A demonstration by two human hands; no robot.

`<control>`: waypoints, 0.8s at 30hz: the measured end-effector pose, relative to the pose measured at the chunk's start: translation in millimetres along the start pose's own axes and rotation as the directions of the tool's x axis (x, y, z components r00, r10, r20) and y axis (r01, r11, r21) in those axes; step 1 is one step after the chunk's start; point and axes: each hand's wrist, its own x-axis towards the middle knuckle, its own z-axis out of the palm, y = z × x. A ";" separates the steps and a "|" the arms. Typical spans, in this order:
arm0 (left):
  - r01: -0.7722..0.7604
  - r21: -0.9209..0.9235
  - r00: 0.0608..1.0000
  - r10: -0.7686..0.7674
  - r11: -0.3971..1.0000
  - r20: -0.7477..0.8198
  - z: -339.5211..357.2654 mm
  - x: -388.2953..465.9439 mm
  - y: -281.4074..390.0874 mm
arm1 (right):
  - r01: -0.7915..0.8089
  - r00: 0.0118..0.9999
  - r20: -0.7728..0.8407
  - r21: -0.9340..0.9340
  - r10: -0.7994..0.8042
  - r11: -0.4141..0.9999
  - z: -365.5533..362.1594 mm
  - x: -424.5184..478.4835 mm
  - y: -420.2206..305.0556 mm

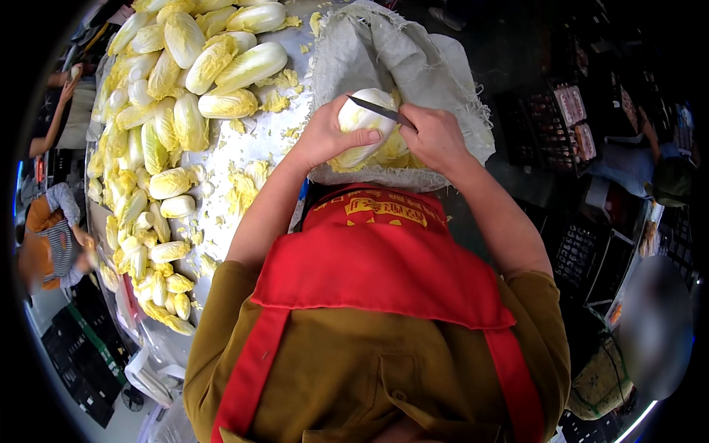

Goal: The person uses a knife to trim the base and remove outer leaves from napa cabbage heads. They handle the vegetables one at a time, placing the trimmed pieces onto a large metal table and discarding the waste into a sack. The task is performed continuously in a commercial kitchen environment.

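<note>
My left hand [330, 135] holds a pale napa cabbage [363, 117] from its left side, the thumb lying across its front. In my right hand [435, 133] is a knife [376, 109], whose dark blade lies across the upper part of the cabbage, pointing left. Both hands are over the mouth of a grey woven sack [354, 55] with frayed edges. Yellow cabbage leaves [396, 152] show inside the sack, just beneath the hands. The knife's handle is mostly hidden in my right fist.
Many napa cabbages [183, 41] are heaped along the left of a metal table [221, 138], with loose leaves [241, 191] beside them. A person [52, 238] is at the far left and another at the right. Stacked trays [576, 105] stand at the right.
</note>
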 end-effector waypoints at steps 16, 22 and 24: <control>0.020 0.096 0.994 -0.030 0.995 0.105 4.4 -2.8 9.8 | -0.147 0.989 -0.021 0.009 0.147 0.989 20.3 -22.8 5.2; -0.053 0.396 0.998 0.066 0.917 -0.017 17.4 -0.3 17.0 | -0.246 0.969 -0.022 -0.023 0.246 0.969 32.0 -25.5 17.5; -0.033 0.501 0.989 0.099 0.865 -0.106 26.6 0.7 10.4 | -0.291 0.956 -0.035 -0.040 0.290 0.956 34.2 -24.1 18.5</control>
